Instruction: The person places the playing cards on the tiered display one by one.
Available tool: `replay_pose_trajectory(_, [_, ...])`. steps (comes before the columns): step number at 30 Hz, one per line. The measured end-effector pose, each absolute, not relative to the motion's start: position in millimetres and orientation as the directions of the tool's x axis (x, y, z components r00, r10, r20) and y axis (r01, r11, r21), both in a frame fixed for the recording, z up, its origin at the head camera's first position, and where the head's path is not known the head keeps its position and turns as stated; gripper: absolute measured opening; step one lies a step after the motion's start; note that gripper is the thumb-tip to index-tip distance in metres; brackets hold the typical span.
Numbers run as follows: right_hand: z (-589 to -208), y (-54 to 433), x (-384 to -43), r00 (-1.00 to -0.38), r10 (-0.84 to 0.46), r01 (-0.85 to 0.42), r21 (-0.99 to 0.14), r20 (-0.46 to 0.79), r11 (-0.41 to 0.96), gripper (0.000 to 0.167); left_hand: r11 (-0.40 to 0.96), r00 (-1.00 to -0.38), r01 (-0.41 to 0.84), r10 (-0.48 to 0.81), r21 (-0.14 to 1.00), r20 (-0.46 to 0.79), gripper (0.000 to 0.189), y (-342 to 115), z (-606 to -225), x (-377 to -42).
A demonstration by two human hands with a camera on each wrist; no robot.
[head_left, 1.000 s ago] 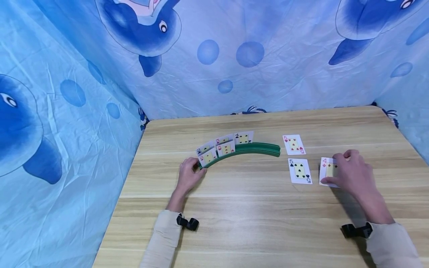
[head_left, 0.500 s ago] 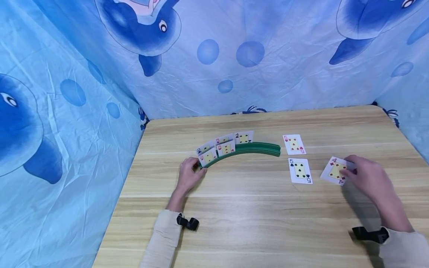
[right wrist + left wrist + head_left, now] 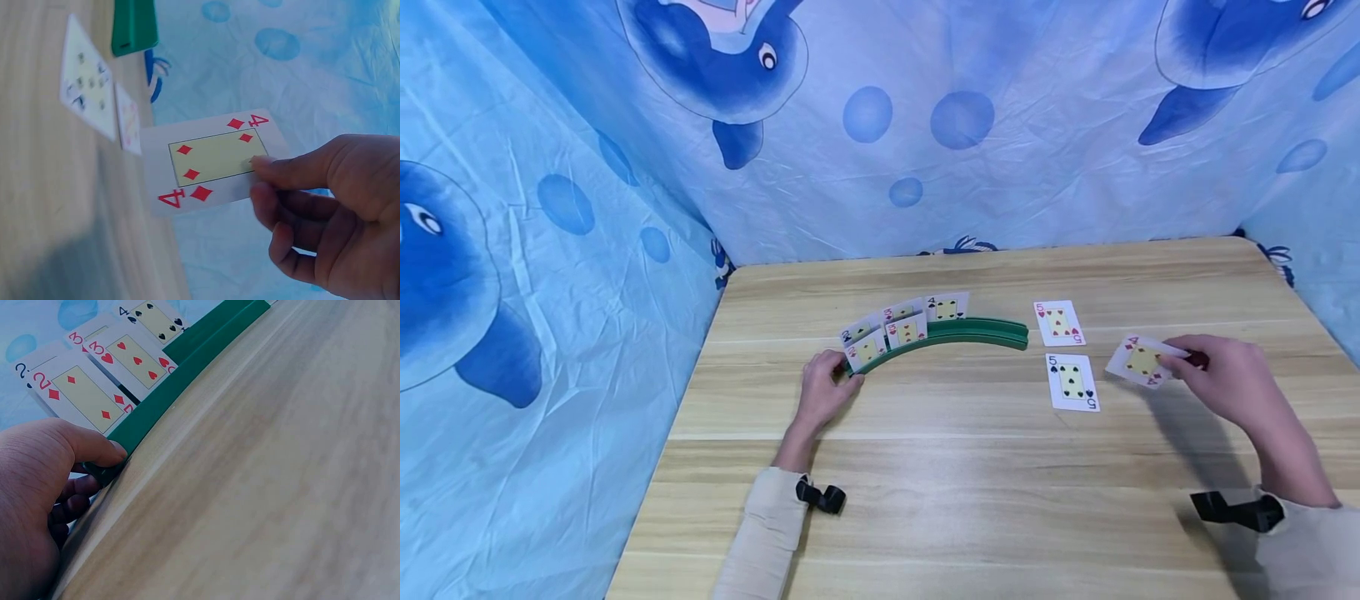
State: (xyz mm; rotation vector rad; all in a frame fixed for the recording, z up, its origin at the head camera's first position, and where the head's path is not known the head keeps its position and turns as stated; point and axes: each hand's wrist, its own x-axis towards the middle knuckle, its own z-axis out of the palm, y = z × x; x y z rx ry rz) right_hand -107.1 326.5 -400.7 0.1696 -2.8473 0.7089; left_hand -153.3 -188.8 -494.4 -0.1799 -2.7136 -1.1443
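My right hand (image 3: 1232, 383) pinches a four of diamonds playing card (image 3: 212, 137) between thumb and fingers, lifted above the table with its face showing. At the near left end of a curved green card holder (image 3: 977, 330), my left hand (image 3: 825, 392) grips the tip, thumb in front and fingers curled behind. In that holder, a two of diamonds (image 3: 87, 394) and a three of hearts (image 3: 134, 359) stand in the front slot. Behind them are a four of spades (image 3: 153, 322), a red three and a mostly covered black two.
Face up on the table (image 3: 925, 500), right of the holder, lie a five of hearts (image 3: 1058, 323) and, nearer, a five of spades (image 3: 1072, 382). Blue dolphin-print cloth (image 3: 910, 167) hangs along the back and sides of the table.
My right hand has picked up the four of diamonds from the table, drawn it slightly right, then raised and turned it. My left hand keeps its place on the holder.
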Motion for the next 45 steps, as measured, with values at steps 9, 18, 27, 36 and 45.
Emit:
replay_pose_trajectory(9, [-379,298,-127,-0.931,-0.054,-0.240,-0.492,0.361,0.837,0.020,0.693,-0.976,0.178,0.032,0.698,0.216,0.037,-189,-494,-153])
replay_pose_trajectory(18, [-362,269,-147,-0.898,-0.156,-0.356,-0.468,0.412,0.809,0.015,0.691,-0.976,0.182,0.039,0.699,0.216,0.037,-189,-494,-153])
replay_pose_trajectory(27, [-354,235,-169,-0.908,-0.207,-0.385,-0.533,0.363,0.753,0.016,0.691,-0.978,0.172,0.034,0.702,0.206,0.037,-189,-493,-153])
replay_pose_trajectory(36, [-361,200,-188,-0.907,-0.269,-0.416,-0.585,0.326,0.696,0.017,0.691,-0.979,0.170,0.034,0.703,0.203,0.037,-188,-493,-154])
replay_pose_trajectory(45, [-371,171,-201,-0.914,-0.313,-0.404,-0.643,0.258,0.651,0.019,0.691,-0.978,0.169,0.030,0.702,0.206,0.037,-190,-495,-154])
